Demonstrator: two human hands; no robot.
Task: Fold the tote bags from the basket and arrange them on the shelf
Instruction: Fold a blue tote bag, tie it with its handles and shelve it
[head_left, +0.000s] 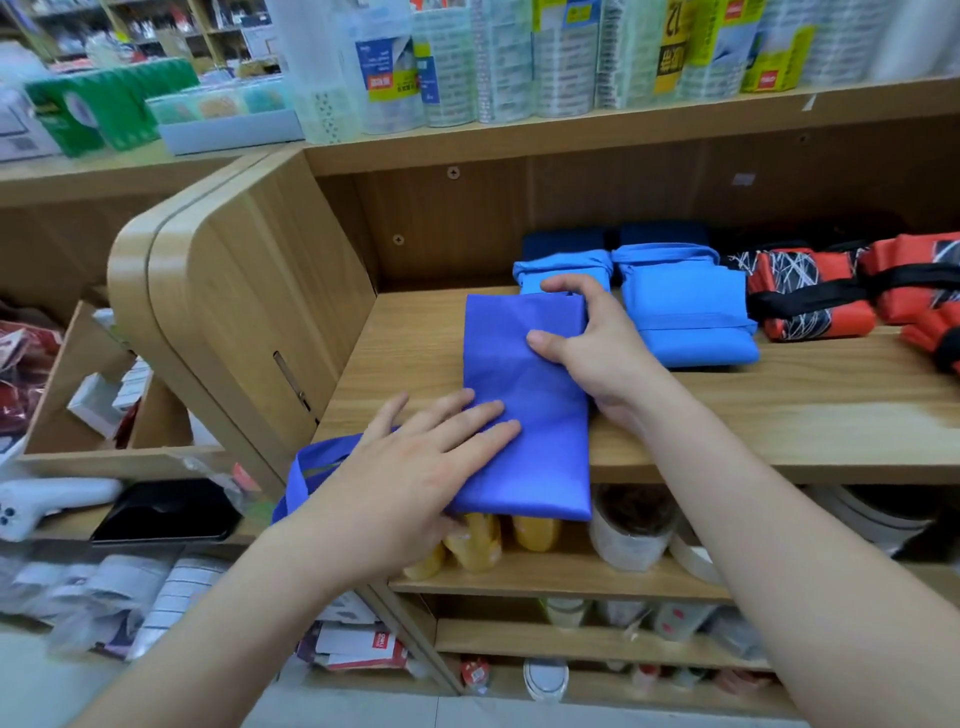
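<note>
A: Where is the bag (524, 374) to be found?

B: It is laid lengthwise at the centre of the frame on the shelf (753, 415), folded into a long strip. Its near end overhangs the shelf's front edge, and its handles (311, 467) hang at the lower left. No basket is seen.

A: And the hands?

B: The left hand (410, 467) is laid flat on the near half, with fingers spread and pressing. The right hand (587, 338) is closed on the far right corner, thumb on top and fingers curled round the edge.

A: How is this fold best done?

B: By judgement, the strip is to be doubled over crosswise. The near half should be pinned down so that the layers are not let slip, since the cloth looks thin and slick. The handles should be tucked in first, or they will be left dangling. The far end should then be brought over with edges matched, and the crease smoothed from the middle outward. The finished packet is best matched to the blue bags (680, 312) just behind it at upper centre, with the red bags (810, 296) set to their right.

A: Can any writing be read?

B: Little. A "12", turned sideways, is made out on a yellow label (672, 47) at the upper right. White lettering is carried by red tags (768, 79) nearby and a red box (363, 649) at the bottom, but it is too blurred to be read.
</note>
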